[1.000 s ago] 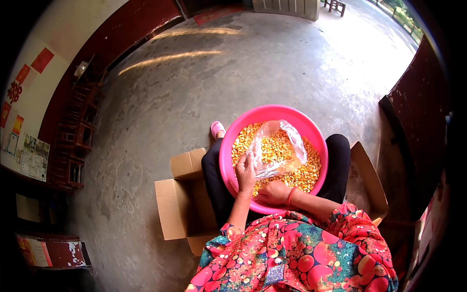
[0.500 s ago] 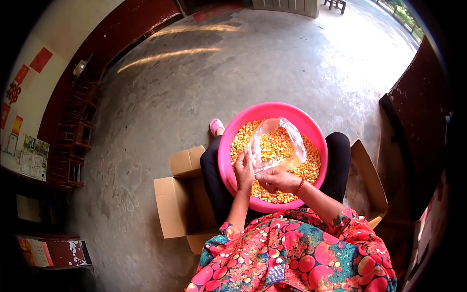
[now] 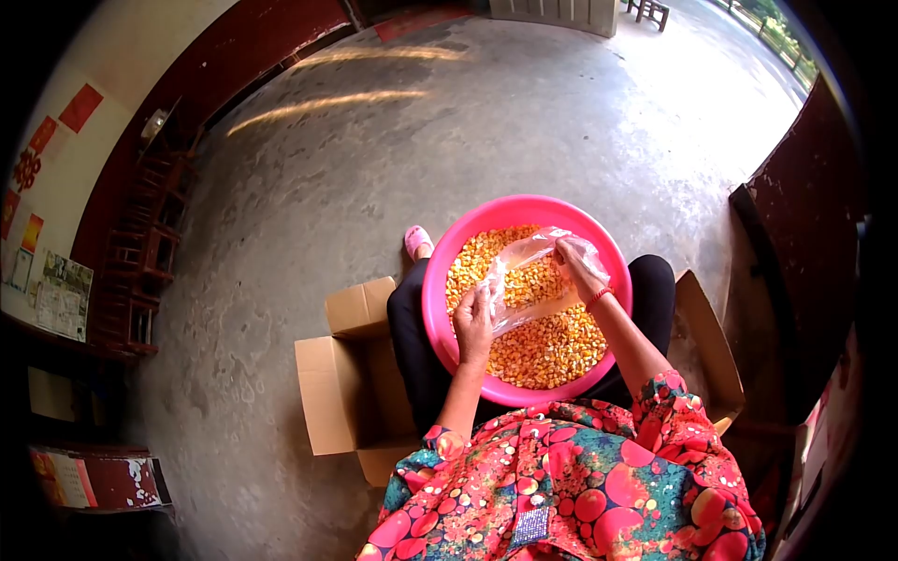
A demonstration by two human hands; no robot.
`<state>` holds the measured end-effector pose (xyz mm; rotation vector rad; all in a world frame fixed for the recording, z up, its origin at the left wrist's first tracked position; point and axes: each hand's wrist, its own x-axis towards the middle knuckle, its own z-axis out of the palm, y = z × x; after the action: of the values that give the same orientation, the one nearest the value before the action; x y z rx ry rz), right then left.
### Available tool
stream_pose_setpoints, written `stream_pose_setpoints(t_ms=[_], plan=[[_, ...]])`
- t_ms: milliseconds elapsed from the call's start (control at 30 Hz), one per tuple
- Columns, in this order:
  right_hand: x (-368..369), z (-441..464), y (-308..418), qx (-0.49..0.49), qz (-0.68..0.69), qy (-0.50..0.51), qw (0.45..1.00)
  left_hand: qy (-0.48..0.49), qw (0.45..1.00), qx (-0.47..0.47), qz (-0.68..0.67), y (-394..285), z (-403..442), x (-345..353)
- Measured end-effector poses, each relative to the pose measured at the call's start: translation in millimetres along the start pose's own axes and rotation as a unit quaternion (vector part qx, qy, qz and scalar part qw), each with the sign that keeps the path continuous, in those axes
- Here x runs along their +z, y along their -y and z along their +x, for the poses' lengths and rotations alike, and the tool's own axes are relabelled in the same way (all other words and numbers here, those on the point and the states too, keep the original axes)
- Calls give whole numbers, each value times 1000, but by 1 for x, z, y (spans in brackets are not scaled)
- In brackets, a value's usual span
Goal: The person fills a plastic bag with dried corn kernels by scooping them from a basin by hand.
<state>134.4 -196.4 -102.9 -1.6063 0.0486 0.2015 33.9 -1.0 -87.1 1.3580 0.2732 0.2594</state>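
A round pink basin (image 3: 437, 329) rests between the knees, holding a thick layer of yellow-orange corn kernels (image 3: 552, 359). Over the corn is a clear plastic bag (image 3: 524, 316), its mouth spread wide, with kernels visible inside its opening. My left hand (image 3: 474, 323) pinches the bag's left edge, above the basin's left part. At the bag's upper right edge, my right hand (image 3: 580, 266) is closed on the plastic, its fingertips partly hidden. A red band circles the right wrist.
An open cardboard box (image 3: 327, 393) stands on the floor left of the legs. Another cardboard box (image 3: 708, 337) is at the right. Wooden chairs (image 3: 140, 252) line the left wall, and a dark red door panel (image 3: 804, 206) stands at the right.
My right hand has moved from the corn near the basin's front edge up and right to the bag's far edge and taken hold of it. My left hand has kept its grip nearly in place.
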Motion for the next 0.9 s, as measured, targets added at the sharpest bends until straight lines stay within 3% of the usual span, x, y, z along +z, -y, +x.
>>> stream_pose_setpoints(t_ms=[67,167,300,367,400,467,500,600,667,733,800,900], plan=[[-2,3,-12,-64,-94,-47,992,3,1000,-9,-15,-1,-1,0],[0,-24,24,-55,-181,-63,980,0,1000,-14,-9,-1,-1,0],[2,-32,12,-114,-136,-111,978,-8,1000,-10,2,-1,0,2],[2,-41,20,8,22,-27,999,-12,1000,-11,-1,2,1,1],[2,-47,28,8,23,-28,999,-6,1000,-11,-2,5,2,-2],[5,-61,47,35,111,111,987,-1,1000,-10,-3,5,2,-2],[13,-69,55,67,122,158,978,-12,1000,-15,-5,0,1,1],[34,-89,58,116,-17,357,927,-21,999,-24,0,-6,-1,4],[50,-99,31,-114,-164,378,904,-21,999,-28,7,-6,-1,3],[65,-104,3,-197,-299,364,860,-3,999,-31,-6,-3,0,1],[73,-115,-7,-323,-429,286,794,-3,999,-32,-12,0,0,0],[74,-118,-20,-341,-471,303,756,-8,999,-29,-18,-4,-1,2]])
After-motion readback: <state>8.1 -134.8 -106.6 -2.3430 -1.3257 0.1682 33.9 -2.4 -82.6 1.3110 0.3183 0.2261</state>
